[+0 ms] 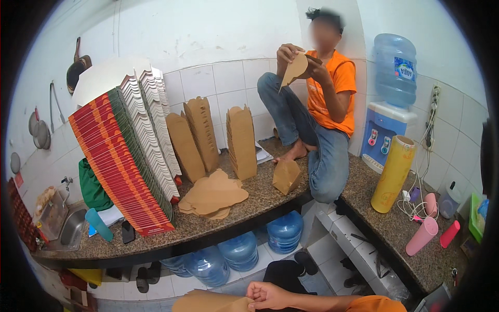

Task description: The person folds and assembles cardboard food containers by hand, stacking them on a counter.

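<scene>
At the bottom edge my right hand [267, 296] has its thumb and fingers pinched on the edge of a brown cardboard piece [210, 301]. Much of that piece is cut off by the picture's lower edge. My left hand does not show. Ahead on the granite counter [156, 244] lies a loose pile of flat brown cardboard blanks [213, 195]. Behind it stand nested stacks of folded brown cardboard boxes [241, 143]. A single folded brown box [287, 177] sits by a co-worker's foot. That co-worker [332, 99], in orange, holds another brown cardboard piece [294, 70] in both hands.
A tall stack of red and green boxes [125, 161] leans on the counter's left part. Blue water jugs [239, 252] stand beneath. On the right are a water dispenser [382, 135], a yellow film roll [393, 174] and pink cups [422, 236]. A sink [73, 229] is far left.
</scene>
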The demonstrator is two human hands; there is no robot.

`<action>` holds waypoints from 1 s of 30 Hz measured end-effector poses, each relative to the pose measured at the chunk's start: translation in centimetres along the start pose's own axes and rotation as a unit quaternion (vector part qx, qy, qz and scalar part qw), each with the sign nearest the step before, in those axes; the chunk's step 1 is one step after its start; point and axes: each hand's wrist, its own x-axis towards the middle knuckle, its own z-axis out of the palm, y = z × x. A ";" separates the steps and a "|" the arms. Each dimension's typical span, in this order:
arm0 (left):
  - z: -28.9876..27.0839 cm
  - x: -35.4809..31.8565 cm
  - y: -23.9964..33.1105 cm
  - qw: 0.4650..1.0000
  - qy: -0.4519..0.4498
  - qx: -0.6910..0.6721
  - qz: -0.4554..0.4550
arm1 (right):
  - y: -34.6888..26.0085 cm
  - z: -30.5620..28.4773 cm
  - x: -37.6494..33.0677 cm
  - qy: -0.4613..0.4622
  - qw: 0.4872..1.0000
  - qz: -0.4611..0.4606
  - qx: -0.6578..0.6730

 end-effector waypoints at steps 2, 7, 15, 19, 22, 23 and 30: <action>0.6 -0.8 1.3 1.000 -0.009 0.028 -0.006 | -0.5 0.0 -0.1 0.027 0.999 -0.022 -0.016; 1.7 -2.5 2.4 0.988 -0.045 0.142 0.047 | -0.1 -2.0 0.0 -0.050 0.996 0.057 -0.038; 2.7 -2.8 3.5 0.968 -0.087 0.206 0.109 | 0.0 -1.6 0.4 -0.089 0.974 0.143 -0.153; 2.6 -2.4 2.5 0.951 -0.050 0.274 0.136 | 10.9 -5.3 1.8 -0.188 0.973 0.093 -0.095; 2.2 -2.2 2.0 0.975 0.005 0.187 0.120 | 1.0 -0.6 0.5 -0.071 0.967 0.029 -0.245; 3.1 -2.4 3.2 0.966 0.026 0.236 0.105 | 0.0 0.2 0.0 -0.068 0.967 0.027 -0.244; 0.9 -0.5 0.9 0.955 0.051 0.257 0.137 | -2.4 0.1 0.7 -0.065 0.933 -0.155 -0.318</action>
